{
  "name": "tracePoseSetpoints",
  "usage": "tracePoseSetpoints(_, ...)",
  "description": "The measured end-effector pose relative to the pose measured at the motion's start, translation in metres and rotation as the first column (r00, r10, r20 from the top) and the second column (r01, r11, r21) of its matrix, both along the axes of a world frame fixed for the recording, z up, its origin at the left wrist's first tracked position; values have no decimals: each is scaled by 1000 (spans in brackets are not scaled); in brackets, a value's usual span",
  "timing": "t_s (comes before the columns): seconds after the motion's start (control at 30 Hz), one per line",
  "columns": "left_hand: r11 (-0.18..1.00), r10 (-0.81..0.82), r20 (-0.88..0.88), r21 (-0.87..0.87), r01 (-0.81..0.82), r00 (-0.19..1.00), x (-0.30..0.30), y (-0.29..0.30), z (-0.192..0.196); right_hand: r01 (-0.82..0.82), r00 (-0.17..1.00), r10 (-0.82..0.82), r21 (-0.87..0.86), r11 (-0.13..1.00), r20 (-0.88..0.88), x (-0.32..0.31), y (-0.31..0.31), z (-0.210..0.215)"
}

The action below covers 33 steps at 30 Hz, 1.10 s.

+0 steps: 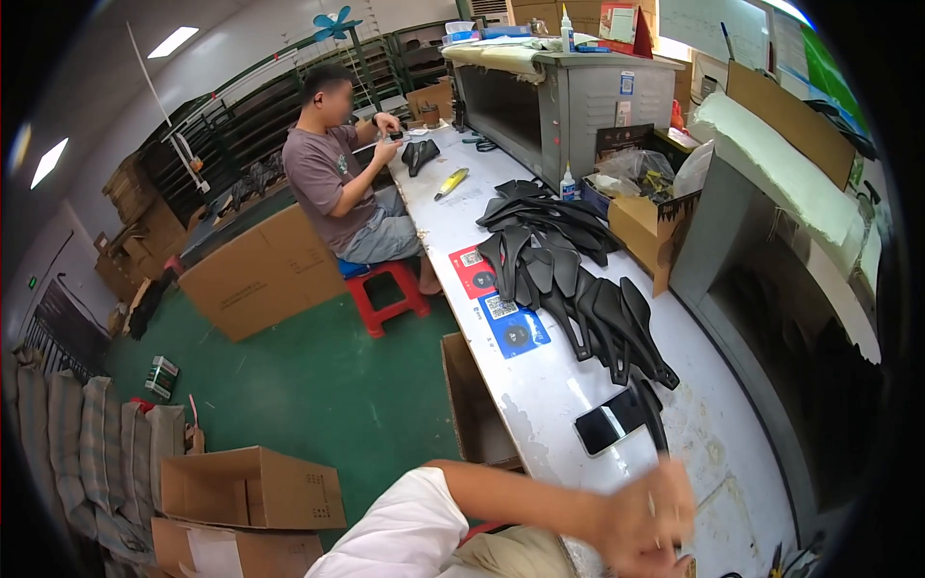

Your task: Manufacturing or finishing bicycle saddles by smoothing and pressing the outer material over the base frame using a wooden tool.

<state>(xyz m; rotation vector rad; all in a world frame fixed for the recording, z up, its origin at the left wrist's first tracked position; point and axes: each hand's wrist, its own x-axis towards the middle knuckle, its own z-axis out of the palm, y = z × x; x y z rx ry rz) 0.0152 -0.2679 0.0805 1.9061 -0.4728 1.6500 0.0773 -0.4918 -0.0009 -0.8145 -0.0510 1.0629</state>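
My left hand (644,515) is blurred by motion, low over the white workbench (540,385), its bare forearm reaching out of a white sleeve. A thin black curved part (655,416) runs from the hand up towards a dark phone (609,424) lying flat; whether the fingers grip it cannot be told. A sliver at the bottom edge may be my right hand (682,566). Further up the bench lies a pile of several black saddle-shaped shells (578,299), beside a red card (470,270) and a blue card (513,328).
A co-worker (337,183) sits on a red stool (390,294) at the bench's far end, handling a black shell. Open cardboard boxes stand under the bench (472,405) and on the green floor (252,486). A grey metal cabinet (578,106) and a glue bottle (568,183) are at the back.
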Motion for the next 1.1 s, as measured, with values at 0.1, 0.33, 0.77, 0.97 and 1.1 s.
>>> tracePoseSetpoints(0.1,911,-316,-201,208,355,927,-15,-45,-43,49,991,-8,-303,952,134,-14,41,99)
tracePoseSetpoints(0.33,914,-347,-370,75,399,862,-3,-7,-29,165,688,249,-481,861,682,89,-72,11)
tracePoseSetpoints(0.77,949,170,-609,313,37,775,230,98,9,752,532,-487,-122,648,693,89,-84,39)
tracePoseSetpoints(0.97,924,331,-679,375,-78,655,334,107,3,696,624,-413,-233,679,663,82,-76,32)
tracePoseSetpoints(1.1,776,497,-431,608,-165,753,399,81,-13,690,647,-424,-250,679,633,82,-72,36)
